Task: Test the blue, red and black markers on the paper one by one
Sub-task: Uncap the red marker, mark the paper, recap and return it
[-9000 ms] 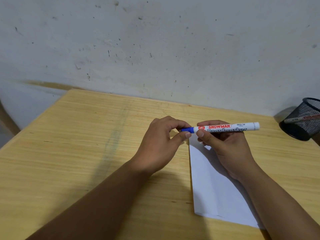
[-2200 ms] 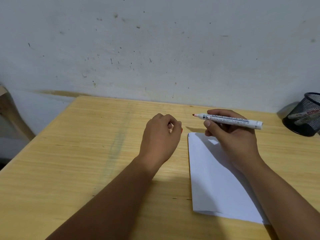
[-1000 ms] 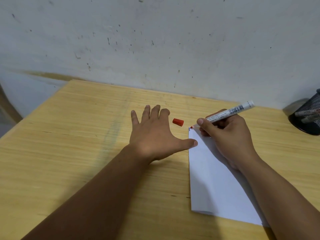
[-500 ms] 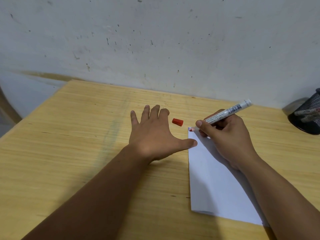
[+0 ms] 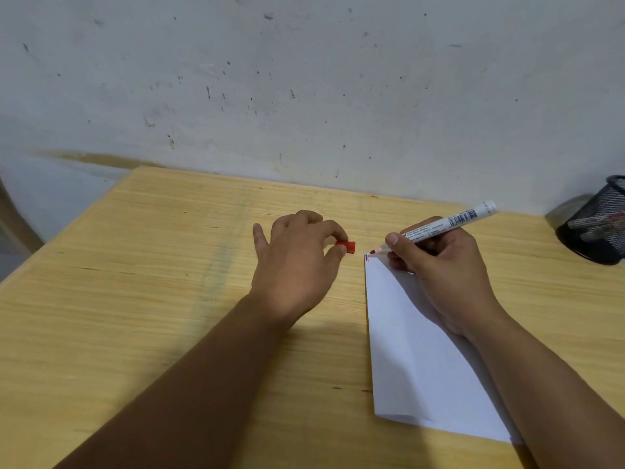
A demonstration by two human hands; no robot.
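Note:
My right hand (image 5: 443,265) grips the uncapped red marker (image 5: 449,222), a white barrel with a barcode. Its red tip hovers just above the far left corner of the white paper (image 5: 416,353). Small blue and red strokes (image 5: 367,257) mark that corner. My left hand (image 5: 294,262) has curled over the red cap (image 5: 347,246) on the table, thumb and forefinger pinching it. The blue and black markers are not clearly visible.
A black mesh pen holder (image 5: 598,225) stands at the far right edge near the wall. The wooden table (image 5: 135,299) meets a grey stained wall at the back. The table's left edge drops off near a chair part.
My left hand left the paper's edge, moved forward and closed on the red cap. The marker tip lifted slightly off the paper corner, where a red stroke now shows.

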